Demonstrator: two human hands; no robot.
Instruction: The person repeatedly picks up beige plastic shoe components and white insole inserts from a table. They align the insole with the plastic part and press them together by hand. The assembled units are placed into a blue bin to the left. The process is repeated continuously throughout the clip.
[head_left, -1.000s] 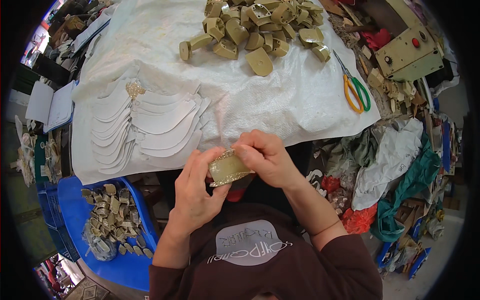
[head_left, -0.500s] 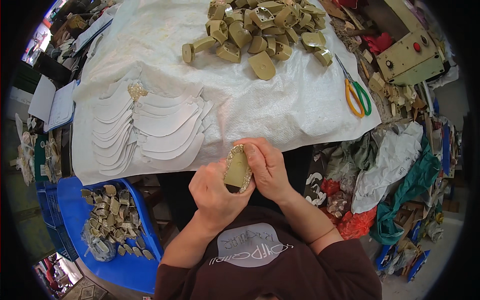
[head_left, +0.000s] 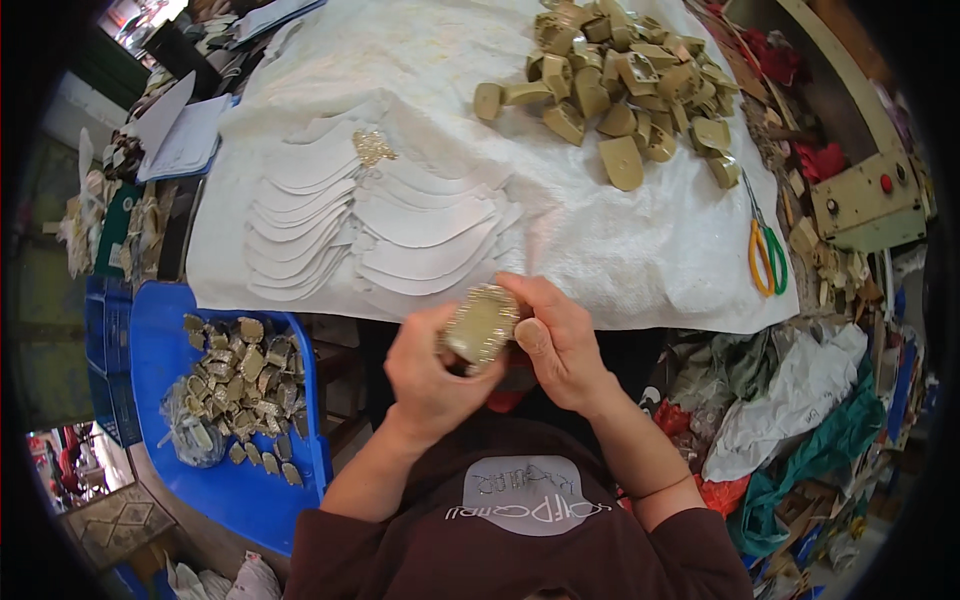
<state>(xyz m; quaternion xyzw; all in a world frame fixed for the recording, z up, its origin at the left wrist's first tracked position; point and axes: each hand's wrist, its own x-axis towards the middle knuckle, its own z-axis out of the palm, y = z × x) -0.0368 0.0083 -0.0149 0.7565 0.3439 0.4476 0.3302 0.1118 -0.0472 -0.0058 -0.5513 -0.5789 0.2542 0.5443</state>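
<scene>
Both my hands hold one small block-shaped heel piece (head_left: 480, 326) covered in glittery gold material, close to my chest just below the table's front edge. My left hand (head_left: 432, 372) cups it from below and the left. My right hand (head_left: 556, 340) grips its right side, thumb pressed on the glitter cover. On the white cloth (head_left: 620, 250) ahead lie fanned rows of white curved cut-outs (head_left: 400, 235), with a small glittery gold scrap (head_left: 373, 147) on top of them. A pile of bare olive-tan heel blocks (head_left: 620, 90) sits at the far right of the cloth.
A blue tray (head_left: 160, 340) at my lower left holds several glitter-covered pieces (head_left: 240, 385). Orange-and-green scissors (head_left: 766, 255) lie at the cloth's right edge. A cream machine (head_left: 870, 195) with a red button stands right. Crumpled white and green bags (head_left: 800, 420) lie lower right.
The heel piece has been turned in my hands, from lying flat to more upright and now tilted left. My hands shifted slightly lower and closer to my body.
</scene>
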